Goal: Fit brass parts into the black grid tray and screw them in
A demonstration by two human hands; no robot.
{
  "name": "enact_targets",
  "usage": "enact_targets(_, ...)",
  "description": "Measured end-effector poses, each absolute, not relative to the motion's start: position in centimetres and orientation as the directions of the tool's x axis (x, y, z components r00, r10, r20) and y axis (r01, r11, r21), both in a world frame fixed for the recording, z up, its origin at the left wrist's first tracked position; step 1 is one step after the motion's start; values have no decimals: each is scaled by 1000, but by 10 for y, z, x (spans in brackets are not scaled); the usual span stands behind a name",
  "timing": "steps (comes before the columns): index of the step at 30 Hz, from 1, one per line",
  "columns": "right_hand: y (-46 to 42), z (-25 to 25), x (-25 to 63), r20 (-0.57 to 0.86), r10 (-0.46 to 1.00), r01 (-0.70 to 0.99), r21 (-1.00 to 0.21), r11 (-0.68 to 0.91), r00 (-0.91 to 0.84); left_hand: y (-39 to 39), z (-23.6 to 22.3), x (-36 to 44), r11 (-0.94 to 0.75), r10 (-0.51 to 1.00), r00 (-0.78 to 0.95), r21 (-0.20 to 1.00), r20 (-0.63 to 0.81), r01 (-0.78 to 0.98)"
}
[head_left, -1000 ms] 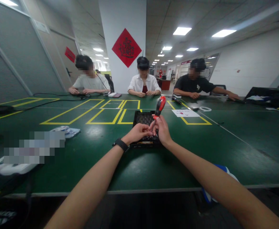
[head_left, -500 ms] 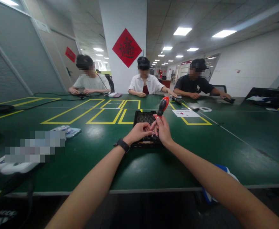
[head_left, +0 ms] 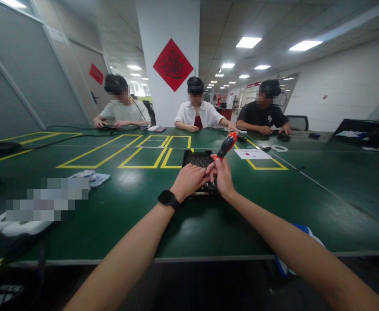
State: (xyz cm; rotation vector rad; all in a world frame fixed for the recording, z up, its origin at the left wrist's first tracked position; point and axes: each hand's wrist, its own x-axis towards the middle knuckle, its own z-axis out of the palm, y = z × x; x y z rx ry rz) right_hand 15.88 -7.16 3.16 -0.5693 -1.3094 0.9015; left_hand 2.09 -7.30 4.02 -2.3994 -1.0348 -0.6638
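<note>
My right hand (head_left: 223,177) is closed round the neck of a screwdriver (head_left: 227,145) with a black and red handle. The handle points up and to the right, and the lower end goes down between my hands. My left hand (head_left: 191,180), with a dark watch on its wrist, has its fingers bent together at that lower end. What they pinch is hidden behind the fingers. Beneath both hands an open black tool case (head_left: 196,158) lies on the table, with small parts in its compartments partly covered by my hands.
Yellow tape rectangles mark the green table (head_left: 137,233). A printed white sheet (head_left: 253,154) and a white ring (head_left: 279,148) lie right of the case. White devices (head_left: 24,226) lie at the left. Three people sit across the table, their hands near small objects.
The screwdriver handle has tilted further right. My left hand has turned back-up, its fingers still by the screwdriver's lower end. Across the table, the right-hand person's arm has drawn inward.
</note>
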Motion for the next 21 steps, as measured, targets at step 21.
enact_targets(21, -77, 36, 160, 588, 809, -204, -794, 573, -12, -66, 36, 17, -682, 649, 546, 85, 530, 727)
